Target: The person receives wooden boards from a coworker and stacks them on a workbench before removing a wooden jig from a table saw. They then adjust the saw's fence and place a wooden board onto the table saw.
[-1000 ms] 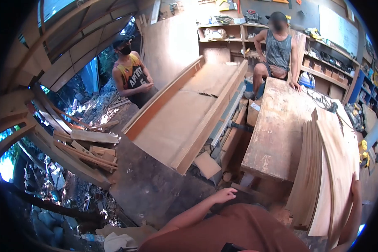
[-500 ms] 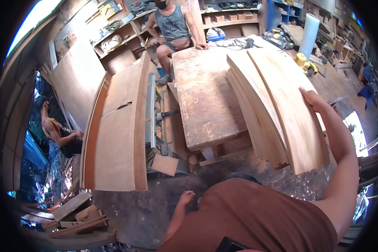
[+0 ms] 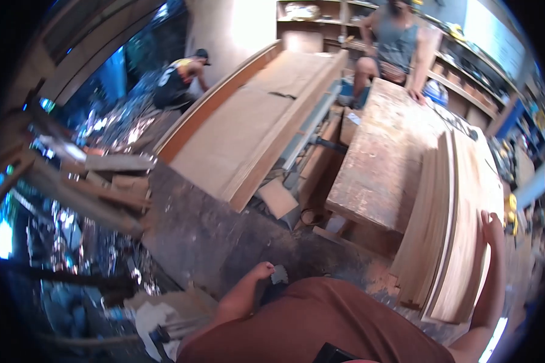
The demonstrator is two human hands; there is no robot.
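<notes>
Touching board [image 3: 468, 230] edge: right hand [image 3: 492, 228] | board leftward of grip | clasp: cannot tell | left hand [image 3: 262, 270]: curled

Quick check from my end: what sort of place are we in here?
Most likely a woodworking shop: curved wooden boards are stacked at a worn workbench, a long shallow wooden box lies beside it, and wood offcuts are piled off to the left.

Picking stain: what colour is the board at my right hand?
The board is pale tan; head view shows it.
</notes>
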